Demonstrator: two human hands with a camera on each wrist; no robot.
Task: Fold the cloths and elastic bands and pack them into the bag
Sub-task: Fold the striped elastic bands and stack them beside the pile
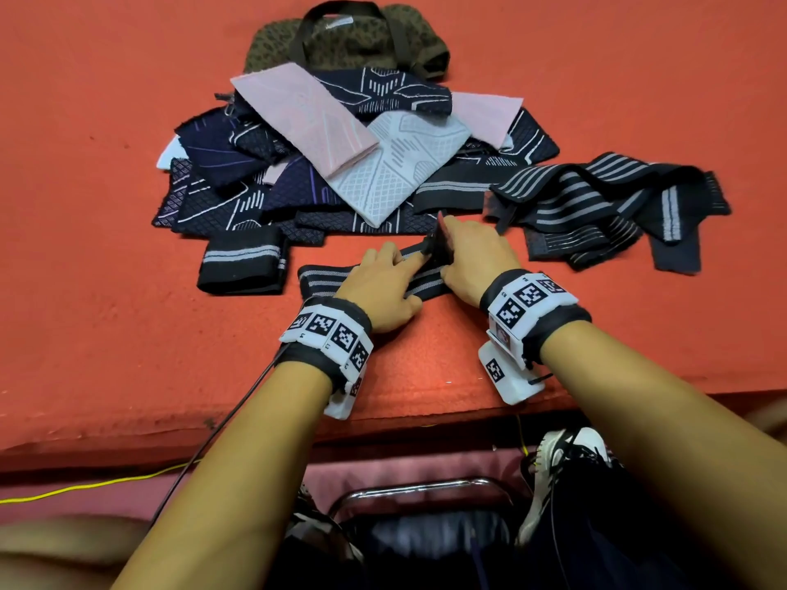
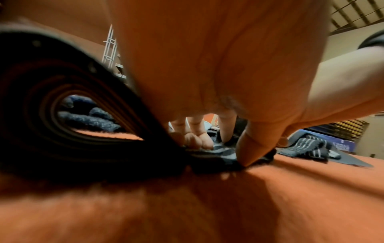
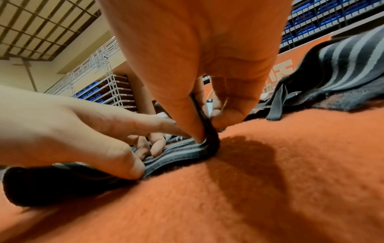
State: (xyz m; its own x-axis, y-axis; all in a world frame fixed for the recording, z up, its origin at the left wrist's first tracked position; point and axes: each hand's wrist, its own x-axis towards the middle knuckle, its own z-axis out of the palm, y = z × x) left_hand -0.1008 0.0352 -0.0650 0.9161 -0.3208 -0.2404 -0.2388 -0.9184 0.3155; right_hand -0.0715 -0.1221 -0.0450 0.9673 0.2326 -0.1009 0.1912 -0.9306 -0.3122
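A black elastic band with grey stripes (image 1: 323, 285) lies flat on the orange table near the front edge. My left hand (image 1: 406, 266) presses down on its middle with the index finger stretched out. My right hand (image 1: 440, 244) pinches the band's right end between thumb and fingers and holds it lifted and bent over. The right wrist view shows this pinch (image 3: 205, 131) with the end of the elastic band (image 3: 176, 152) curling up, and the left hand's thumb (image 3: 133, 169) resting on the near edge. A brown leopard-print bag (image 1: 349, 40) lies at the back.
A pile of navy, pink and white patterned cloths (image 1: 298, 163) fills the table's middle. One folded striped band (image 1: 242, 261) sits left of my hands. A loose heap of striped bands (image 1: 596, 202) lies to the right. The table's front edge (image 1: 255, 423) is just below my wrists.
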